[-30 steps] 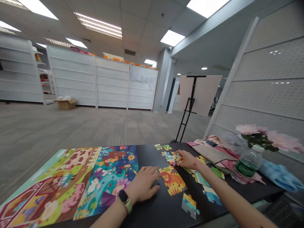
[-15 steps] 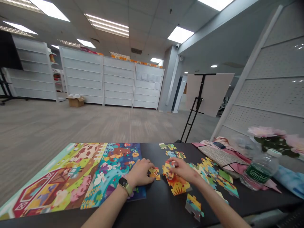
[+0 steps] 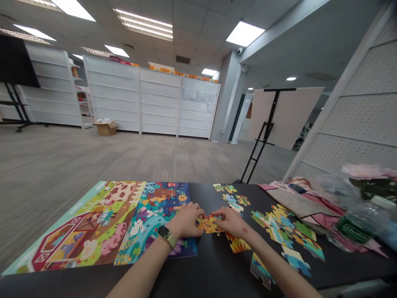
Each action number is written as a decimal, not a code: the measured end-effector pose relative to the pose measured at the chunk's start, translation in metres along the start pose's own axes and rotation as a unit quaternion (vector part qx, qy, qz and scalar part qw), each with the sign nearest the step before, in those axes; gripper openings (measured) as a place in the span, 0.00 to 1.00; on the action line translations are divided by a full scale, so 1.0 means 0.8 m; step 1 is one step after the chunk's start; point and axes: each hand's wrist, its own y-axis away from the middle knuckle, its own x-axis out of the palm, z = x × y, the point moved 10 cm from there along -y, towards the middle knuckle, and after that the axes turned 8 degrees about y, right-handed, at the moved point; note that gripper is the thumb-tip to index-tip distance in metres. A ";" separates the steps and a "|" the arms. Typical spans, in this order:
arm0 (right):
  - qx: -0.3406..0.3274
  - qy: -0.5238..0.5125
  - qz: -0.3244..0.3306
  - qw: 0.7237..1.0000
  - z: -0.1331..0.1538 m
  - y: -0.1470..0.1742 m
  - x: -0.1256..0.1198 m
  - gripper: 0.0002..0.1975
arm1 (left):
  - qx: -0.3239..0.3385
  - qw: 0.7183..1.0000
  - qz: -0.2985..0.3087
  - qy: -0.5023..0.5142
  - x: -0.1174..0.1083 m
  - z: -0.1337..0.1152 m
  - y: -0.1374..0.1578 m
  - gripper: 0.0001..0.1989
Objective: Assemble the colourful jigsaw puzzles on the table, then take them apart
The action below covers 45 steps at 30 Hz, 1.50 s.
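Note:
Small orange-yellow jigsaw pieces (image 3: 208, 225) lie together on the black table between my hands. My left hand (image 3: 188, 222), with a watch on its wrist, has its fingertips on the left edge of these pieces. From the other side my right hand (image 3: 233, 224) pinches the right-hand piece against them. Whether the pieces interlock is hidden by my fingers. Close under my right hand lies an orange jigsaw piece with a sunburst pattern (image 3: 238, 244). Nearer to me, another jigsaw piece (image 3: 260, 270) sits partly behind my right forearm.
Two printed pictures, a farm scene (image 3: 89, 231) and a blue animal scene (image 3: 145, 223), lie at left. Loose jigsaw pieces (image 3: 287, 225) are heaped at right, several more (image 3: 229, 194) at the back. Beyond are a plastic bottle (image 3: 359, 225), a pink cloth bag (image 3: 297, 196) and pink flowers (image 3: 367, 171).
My right hand has brought its jigsaw piece left and down against the piece at my left hand. My left hand stays nearly in place. The view has shifted slightly.

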 end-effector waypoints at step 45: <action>0.053 0.057 -0.225 0.971 -0.158 0.100 -0.084 0.17 | -0.008 0.997 -0.063 -0.039 0.046 0.009 -0.006 0.20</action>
